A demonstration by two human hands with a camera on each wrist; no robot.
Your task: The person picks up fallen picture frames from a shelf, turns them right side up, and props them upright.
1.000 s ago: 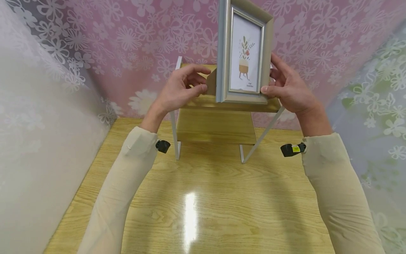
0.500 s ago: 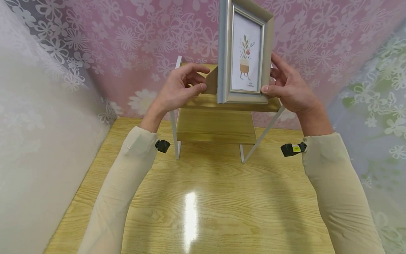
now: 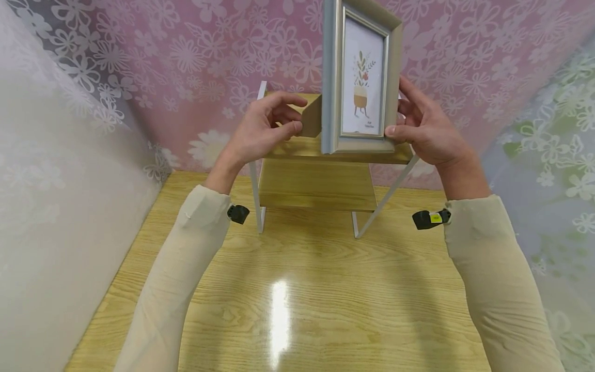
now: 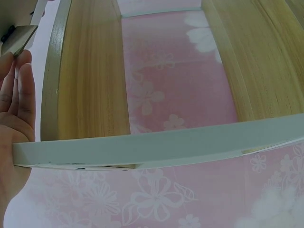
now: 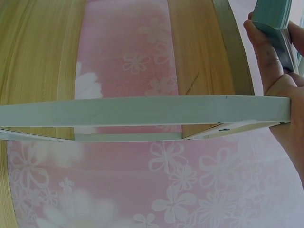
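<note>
A picture frame (image 3: 364, 77) with a potted-plant print stands upright above the shelf's top board, its face turned partly toward the right. My right hand (image 3: 429, 129) grips its right side, thumb at the lower front corner and fingers behind. In the right wrist view the frame's edge (image 5: 273, 21) lies between thumb and fingers of that hand (image 5: 280, 85). Out from behind the frame's left side juts a brown backing stand (image 3: 312, 118). My left hand (image 3: 267, 126) pinches its outer edge; the left wrist view shows fingertips on this stand (image 4: 20, 40). Where the stand joins the frame is hidden.
A small two-tier shelf, with a wooden top board (image 3: 293, 151), a lower board (image 3: 316, 186) and a white metal leg (image 3: 255, 199) on the left, stands against the pink floral wall (image 3: 195, 88). Wood-patterned floor (image 3: 325, 289) stretches in front; pale walls flank both sides.
The picture frame has shifted slightly to the right with my right hand, and more of the brown stand shows at its left. My left hand has stayed nearly still.
</note>
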